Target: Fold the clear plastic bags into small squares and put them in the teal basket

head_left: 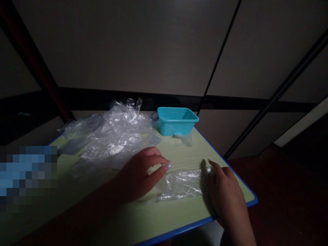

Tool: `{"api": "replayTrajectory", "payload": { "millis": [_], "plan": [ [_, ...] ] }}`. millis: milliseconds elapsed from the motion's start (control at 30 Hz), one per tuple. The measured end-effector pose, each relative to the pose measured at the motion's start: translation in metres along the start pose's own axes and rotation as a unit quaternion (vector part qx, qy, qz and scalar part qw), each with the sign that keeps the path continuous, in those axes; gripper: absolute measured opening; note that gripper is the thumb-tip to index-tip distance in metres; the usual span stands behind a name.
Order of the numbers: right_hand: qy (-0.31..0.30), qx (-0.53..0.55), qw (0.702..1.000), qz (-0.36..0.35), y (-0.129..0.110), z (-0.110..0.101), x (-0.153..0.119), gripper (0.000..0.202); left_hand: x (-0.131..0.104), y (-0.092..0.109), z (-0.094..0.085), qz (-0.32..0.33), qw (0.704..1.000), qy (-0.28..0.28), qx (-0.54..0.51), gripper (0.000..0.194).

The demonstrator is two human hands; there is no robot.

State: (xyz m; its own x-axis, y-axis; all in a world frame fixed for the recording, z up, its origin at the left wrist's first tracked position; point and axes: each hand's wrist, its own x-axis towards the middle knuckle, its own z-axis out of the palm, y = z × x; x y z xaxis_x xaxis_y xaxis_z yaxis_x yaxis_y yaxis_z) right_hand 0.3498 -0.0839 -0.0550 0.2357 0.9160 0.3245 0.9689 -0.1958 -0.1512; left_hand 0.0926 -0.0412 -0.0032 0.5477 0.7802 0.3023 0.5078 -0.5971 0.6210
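Observation:
A flattened clear plastic bag (pixel 186 183) lies on the table between my two hands. My left hand (pixel 142 172) is just above the bag's upper left corner, its thumb and index fingertip pressed together in a pinch. Whatever may sit between those tips is too small to make out. At the bag's right end, my right hand (pixel 227 188) has its fingers curled over the plastic, with the index finger partly raised. The bag's right edge disappears under these fingers.
A big heap of crumpled clear plastic bags (pixel 115 133) covers the table's back left. The turquoise plastic basket (pixel 176 128) stands at the back, a small clear plastic piece (pixel 188 140) before it. The pale green table (pixel 164 218) has a blue edge; dark panels rise behind.

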Motion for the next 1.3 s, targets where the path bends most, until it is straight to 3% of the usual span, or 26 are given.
{"api": "replayTrajectory", "payload": {
  "millis": [67,200,333,567,900,1133,1300],
  "plan": [
    [-0.002,-0.003,1.0,0.0,-0.001,0.0,0.001,0.043,0.0,0.005,0.0,0.084,0.994,0.036,0.061,0.032],
    [-0.009,-0.002,1.0,0.0,-0.001,0.002,0.002,0.043,0.0,0.011,0.015,0.167,0.978,-0.074,0.103,0.054],
    [-0.002,-0.007,1.0,-0.012,0.001,0.003,0.002,0.044,0.0,0.014,0.029,0.168,0.966,-0.171,0.093,0.056],
    [-0.007,-0.015,1.0,-0.003,-0.002,-0.001,0.001,0.043,-0.002,0.008,0.031,0.137,0.959,-0.231,0.09,0.059],
    [0.0,0.002,1.0,0.001,-0.001,0.001,0.002,0.042,-0.007,0.005,0.029,0.156,0.963,-0.21,0.066,0.06],
    [0.008,0.043,0.999,0.004,0.004,0.004,0.003,0.042,-0.009,0.005,0.029,0.166,0.957,-0.232,0.049,0.066],
    [0.116,0.083,0.99,0.015,0.005,-0.004,-0.002,0.046,-0.01,0.005,0.029,0.172,0.959,-0.223,0.036,0.067]
  ]
}}
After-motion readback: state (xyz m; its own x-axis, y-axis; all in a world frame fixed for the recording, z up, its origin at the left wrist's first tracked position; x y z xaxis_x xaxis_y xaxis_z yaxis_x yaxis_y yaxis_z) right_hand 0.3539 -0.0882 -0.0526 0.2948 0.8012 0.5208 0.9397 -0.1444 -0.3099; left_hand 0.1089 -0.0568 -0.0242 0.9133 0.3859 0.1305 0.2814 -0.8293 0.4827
